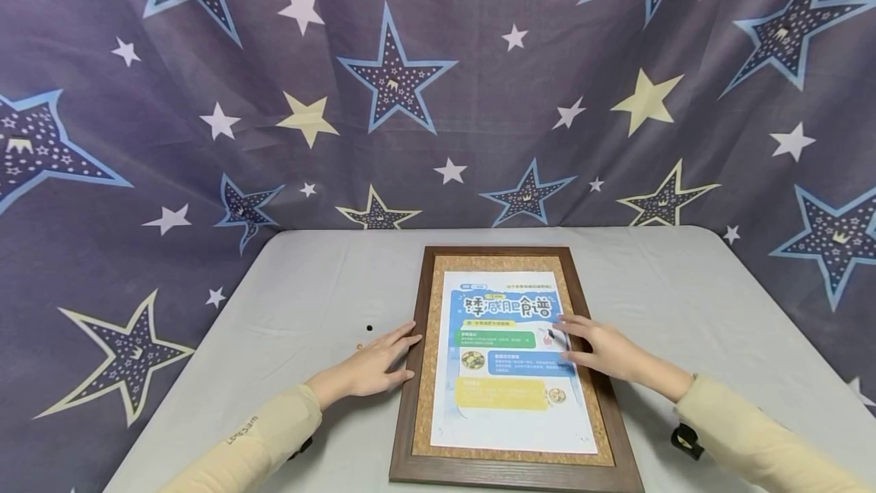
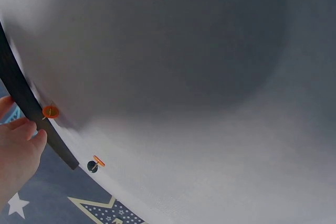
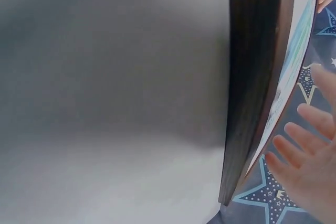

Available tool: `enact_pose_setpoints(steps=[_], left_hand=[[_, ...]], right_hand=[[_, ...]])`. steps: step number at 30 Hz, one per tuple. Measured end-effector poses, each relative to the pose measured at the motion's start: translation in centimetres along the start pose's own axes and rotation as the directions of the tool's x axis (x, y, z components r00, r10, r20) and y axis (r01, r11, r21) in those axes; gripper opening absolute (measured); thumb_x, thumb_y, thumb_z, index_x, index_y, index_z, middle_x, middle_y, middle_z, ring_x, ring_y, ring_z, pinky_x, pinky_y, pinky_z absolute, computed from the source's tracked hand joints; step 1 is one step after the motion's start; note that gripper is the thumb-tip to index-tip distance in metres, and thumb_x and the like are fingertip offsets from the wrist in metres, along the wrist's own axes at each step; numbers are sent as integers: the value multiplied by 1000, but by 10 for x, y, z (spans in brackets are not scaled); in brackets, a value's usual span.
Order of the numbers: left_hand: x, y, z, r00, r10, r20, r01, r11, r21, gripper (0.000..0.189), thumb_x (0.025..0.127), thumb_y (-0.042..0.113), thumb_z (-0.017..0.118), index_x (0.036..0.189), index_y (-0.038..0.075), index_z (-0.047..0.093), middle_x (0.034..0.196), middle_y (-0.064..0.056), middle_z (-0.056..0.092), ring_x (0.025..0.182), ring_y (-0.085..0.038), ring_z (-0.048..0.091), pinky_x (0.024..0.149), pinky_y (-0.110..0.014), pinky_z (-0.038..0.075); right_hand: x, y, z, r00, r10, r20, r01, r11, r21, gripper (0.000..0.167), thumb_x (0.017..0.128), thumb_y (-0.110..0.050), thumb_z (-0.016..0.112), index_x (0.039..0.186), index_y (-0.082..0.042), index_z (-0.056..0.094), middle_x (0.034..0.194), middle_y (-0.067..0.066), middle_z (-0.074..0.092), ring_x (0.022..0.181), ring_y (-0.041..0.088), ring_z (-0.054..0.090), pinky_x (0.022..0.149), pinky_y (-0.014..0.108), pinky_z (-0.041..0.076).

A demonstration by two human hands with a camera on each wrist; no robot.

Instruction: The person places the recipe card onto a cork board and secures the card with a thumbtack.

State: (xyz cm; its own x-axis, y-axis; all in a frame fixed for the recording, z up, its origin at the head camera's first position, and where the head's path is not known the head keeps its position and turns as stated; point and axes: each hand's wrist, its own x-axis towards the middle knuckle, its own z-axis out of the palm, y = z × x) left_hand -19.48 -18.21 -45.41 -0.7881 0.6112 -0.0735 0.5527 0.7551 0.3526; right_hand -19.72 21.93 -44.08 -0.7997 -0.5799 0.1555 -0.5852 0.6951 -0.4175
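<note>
1. Head view: a wood-framed corkboard (image 1: pixel 405 432) lies flat on the gray-covered table (image 1: pixel 718 287), a printed poster (image 1: pixel 513 432) on its cork, heading toward the far end.
2. Also there, the left hand (image 1: pixel 372 364) reaches to the frame's left side, fingers extended, slightly parted, gripping nothing visible. The right hand (image 1: pixel 609 348) reaches across the right bar over the poster, fingers apart; whether they press is unclear. A dark spot by them may be a pin or print. No pushpin shows plainly at the corners, so a sideways drag could skew the poster.
3. Left wrist view: one orange pushpin (image 2: pixel 51 112) lies just beside the frame; another overlaps a black pushpin (image 2: pixel 92 167). Sweeping the left hand or shifting the corkboard could scatter them, and a careless reach might prick a finger.
4. Right wrist view: the right hand's fingers are spread, lightly bent, holding nothing visible. Leaning hard on that side might slide the corkboard leftward, toward the loose pins.
</note>
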Motion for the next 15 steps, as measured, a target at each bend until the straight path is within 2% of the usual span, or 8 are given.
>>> enact_pose_setpoints(steps=[5,15], left_hand=[[0,0,0,1000,-2,-1,2,1000,0,57,89,37,47,137,11,31,147,-6,15,129,-32,22,96,-57,25],[0,-1,2,1000,2,-6,-2,1000,11,56,89,37,47,137,12,32,147,-6,15,129,-33,23,94,-60,26]], right_hand=[[0,3,2,997,-17,78,18,1000,-3,60,82,-33,61,126,4,45,132,26,37,114,42,41,87,49,40],[-2,10,5,992,-32,122,29,999,29,66,82,-39,58,130,3,40,137,24,31,120,42,34,91,50,36]])
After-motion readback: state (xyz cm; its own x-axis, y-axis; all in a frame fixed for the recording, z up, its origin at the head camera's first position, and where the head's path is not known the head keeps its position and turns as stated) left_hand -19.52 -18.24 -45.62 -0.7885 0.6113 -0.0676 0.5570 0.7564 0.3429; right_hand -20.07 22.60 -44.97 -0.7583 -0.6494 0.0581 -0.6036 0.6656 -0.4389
